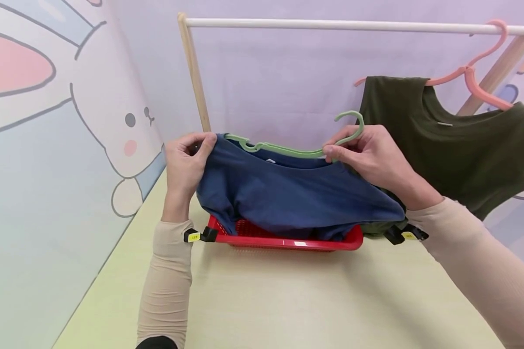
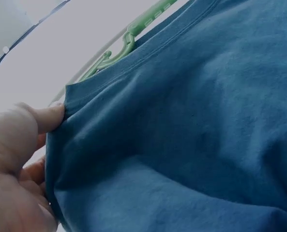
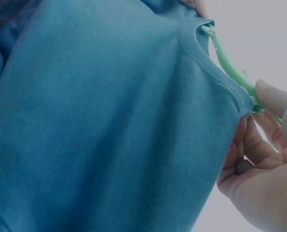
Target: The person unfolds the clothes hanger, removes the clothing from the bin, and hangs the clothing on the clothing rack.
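A blue shirt (image 1: 288, 194) is held up by both hands, its lower part hanging down to the red basket. At the shirt's left shoulder, my left hand (image 1: 185, 162) pinches the fabric between thumb and fingers. A green hanger (image 1: 292, 153) lies along the neckline, its left end inside the shirt and its hook above my right hand. My right hand (image 1: 371, 152) pinches the hanger near the right side of the neckline. In the right wrist view, the shirt's collar edge (image 3: 242, 99) touches the hanger beside my thumb. Fabric hides the hanger's left tip.
Beneath the shirt, a red basket (image 1: 288, 243) stands on the pale table (image 1: 279, 295). Behind it rises a rack with a white rod (image 1: 332, 24) and wooden legs. A dark green sleeveless shirt (image 1: 458, 150) hangs at the right on a pink hanger (image 1: 489, 94).
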Motion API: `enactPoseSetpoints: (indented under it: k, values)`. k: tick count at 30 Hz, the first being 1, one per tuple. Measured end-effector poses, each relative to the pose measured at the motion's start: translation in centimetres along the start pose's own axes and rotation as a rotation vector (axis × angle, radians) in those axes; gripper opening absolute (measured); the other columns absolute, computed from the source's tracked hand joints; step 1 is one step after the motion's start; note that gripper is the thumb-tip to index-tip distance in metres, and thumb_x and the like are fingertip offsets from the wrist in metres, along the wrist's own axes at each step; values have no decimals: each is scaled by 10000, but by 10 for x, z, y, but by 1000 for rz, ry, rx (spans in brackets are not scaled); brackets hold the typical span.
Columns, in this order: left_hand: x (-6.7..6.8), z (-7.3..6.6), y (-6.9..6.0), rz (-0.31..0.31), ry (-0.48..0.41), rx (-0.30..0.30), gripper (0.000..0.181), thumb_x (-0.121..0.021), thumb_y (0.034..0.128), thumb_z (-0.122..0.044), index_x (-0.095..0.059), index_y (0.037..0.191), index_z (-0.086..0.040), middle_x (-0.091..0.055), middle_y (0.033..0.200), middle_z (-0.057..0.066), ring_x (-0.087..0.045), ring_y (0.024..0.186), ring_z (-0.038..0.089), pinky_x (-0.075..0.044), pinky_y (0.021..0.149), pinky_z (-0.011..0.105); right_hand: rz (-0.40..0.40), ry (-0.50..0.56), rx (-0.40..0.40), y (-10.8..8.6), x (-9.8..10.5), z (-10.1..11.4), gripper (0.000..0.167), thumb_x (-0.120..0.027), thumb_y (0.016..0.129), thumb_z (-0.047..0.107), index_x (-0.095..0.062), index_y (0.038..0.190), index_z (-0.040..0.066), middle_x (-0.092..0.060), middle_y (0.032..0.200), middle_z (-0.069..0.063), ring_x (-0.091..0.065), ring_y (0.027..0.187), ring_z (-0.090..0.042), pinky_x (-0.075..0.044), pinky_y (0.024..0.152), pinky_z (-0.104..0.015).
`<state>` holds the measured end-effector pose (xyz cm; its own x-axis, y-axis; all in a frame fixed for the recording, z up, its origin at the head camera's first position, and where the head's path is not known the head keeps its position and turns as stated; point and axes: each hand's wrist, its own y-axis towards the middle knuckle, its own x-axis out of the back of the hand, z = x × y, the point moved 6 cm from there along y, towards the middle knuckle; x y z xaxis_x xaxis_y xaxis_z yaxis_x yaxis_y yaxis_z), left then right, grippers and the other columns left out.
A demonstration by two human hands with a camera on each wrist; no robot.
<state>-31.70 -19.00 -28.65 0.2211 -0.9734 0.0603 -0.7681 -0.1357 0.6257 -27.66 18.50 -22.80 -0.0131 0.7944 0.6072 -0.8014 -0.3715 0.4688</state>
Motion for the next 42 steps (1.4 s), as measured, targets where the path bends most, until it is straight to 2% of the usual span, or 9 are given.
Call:
enactPoseSetpoints:
  k: [4,8,11,14,21,29,36,40,42]
  values:
    - [-5,-2,-2,84,10,-25,154,-824,1033,-167,-877,1093,-35,-805,1011,-31,-643,878,192,-480,773,278,-1,6,-7,2,-6,2,59,-829,1026,137,-876,995,156,-783,849,-52,-454,579,-165,-346,521,-307]
    - [-17,-6,-3,170,-20,-107,90,-817,1010,-38,-879,1073,-20,-826,1025,85,-717,970,182,-556,889,283,-1,-1,-8,5,-12,5,63,-829,1028,145,-879,992,157,-790,857,-51,-455,593,-161,-353,532,-295]
    - [-24,-10,-5,202,-27,-149,92,-825,991,-1,-883,1061,-19,-825,1026,153,-735,993,177,-572,920,294,-2,-14,-2,8,-14,7,66,-824,1032,152,-882,1004,164,-801,860,-37,-490,601,-161,-381,548,-285]
    - [-30,-13,-7,211,-22,-157,89,-841,985,-20,-882,1063,-14,-824,1027,164,-740,1005,180,-576,929,300,-10,-27,4,10,-14,9,70,-821,1037,159,-884,1013,178,-809,857,-20,-511,603,-165,-394,560,-280]
    - [-42,-17,-10,221,26,-161,97,-871,974,-78,-889,1055,-28,-836,1029,135,-742,1003,169,-580,924,285,-11,-7,9,13,-19,11,64,-821,1037,155,-884,1036,169,-830,882,-18,-691,734,-170,-453,612,-259]
    - [-53,-24,-15,195,33,-189,92,-877,969,-85,-893,1046,-38,-840,1022,117,-757,999,200,-588,923,280,-12,12,19,15,-32,14,53,-835,1026,159,-881,1036,181,-831,888,-23,-702,754,-183,-479,640,-261]
    - [-75,-33,-25,265,10,-215,118,-877,972,-102,-890,1067,-33,-838,1020,103,-765,979,220,-601,908,323,21,15,33,20,-49,16,35,-851,1016,213,-873,1038,197,-815,848,54,-718,766,-172,-490,658,-292]
    - [-78,-34,-26,317,18,-196,112,-864,986,-108,-894,1084,-61,-834,1033,86,-761,994,209,-596,922,349,18,5,38,21,-52,16,43,-858,1012,229,-872,1031,193,-803,830,84,-700,768,-171,-487,663,-288]
    - [-76,-34,-25,357,61,-185,133,-861,992,-123,-892,1115,-83,-836,1070,73,-763,1028,198,-597,956,369,16,4,35,21,-52,15,39,-857,1013,228,-874,1031,197,-803,829,81,-698,765,-173,-490,665,-288]
